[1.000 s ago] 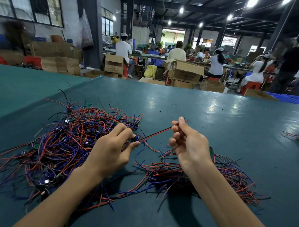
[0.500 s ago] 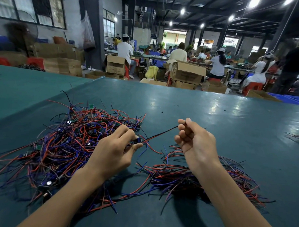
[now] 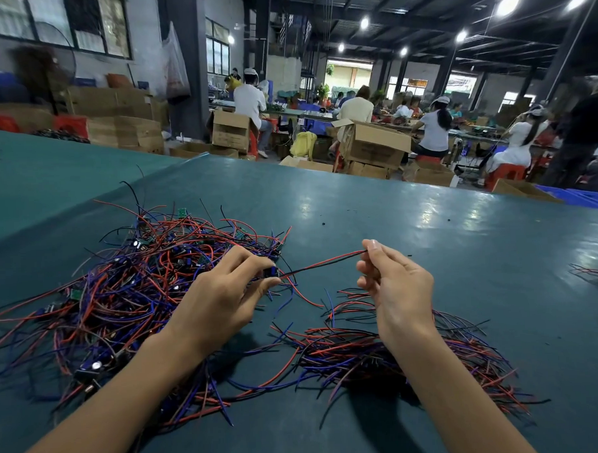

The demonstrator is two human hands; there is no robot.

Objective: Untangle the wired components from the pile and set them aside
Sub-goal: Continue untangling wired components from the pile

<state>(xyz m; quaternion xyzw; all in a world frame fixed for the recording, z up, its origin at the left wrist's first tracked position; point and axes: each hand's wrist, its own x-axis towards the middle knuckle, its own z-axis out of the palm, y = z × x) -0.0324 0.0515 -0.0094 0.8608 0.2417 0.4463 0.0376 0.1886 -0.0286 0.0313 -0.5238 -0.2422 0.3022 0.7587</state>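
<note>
Pinches wire pair (image 3: 323,264) in left grip (image 3: 221,294) and right grip (image 3: 399,287), draws it tauter than before, right of pile (image 3: 121,268); seemingly almost free.

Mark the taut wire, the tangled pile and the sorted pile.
taut wire (image 3: 326,262), head view, middle of its stretched span.
tangled pile (image 3: 129,285), head view, centre of the heap.
sorted pile (image 3: 347,351), head view, wires near its middle.

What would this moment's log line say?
left hand: grips component | right hand: pinches its wires | wires: stretched between hands | pile: tangled
</note>
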